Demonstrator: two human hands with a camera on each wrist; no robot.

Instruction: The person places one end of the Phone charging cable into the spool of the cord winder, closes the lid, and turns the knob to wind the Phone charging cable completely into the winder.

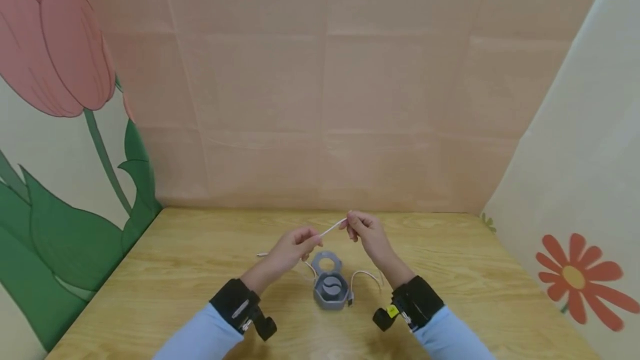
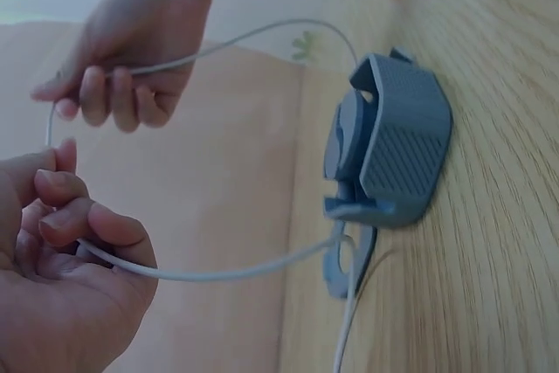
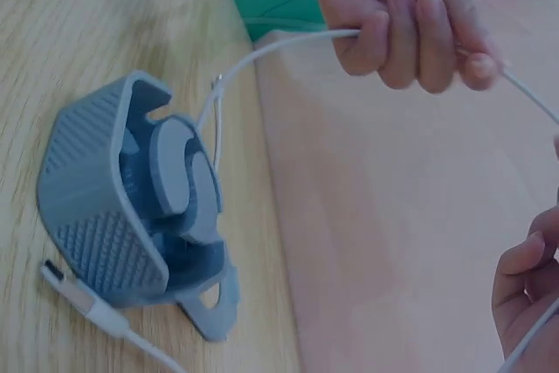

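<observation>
Together our left hand (image 1: 292,244) and right hand (image 1: 364,230) pinched the white cable (image 1: 332,229) taut above the grey winder (image 1: 330,288), keeping it straight.

Soft even light, faint shadows; wrist views slightly blurred.

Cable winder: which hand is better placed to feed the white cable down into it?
Probably the left hand. It pinches the white cable lower and slightly nearer the grey cable winder on the table. The right hand holds the cable's higher stretch and could keep it taut.
</observation>
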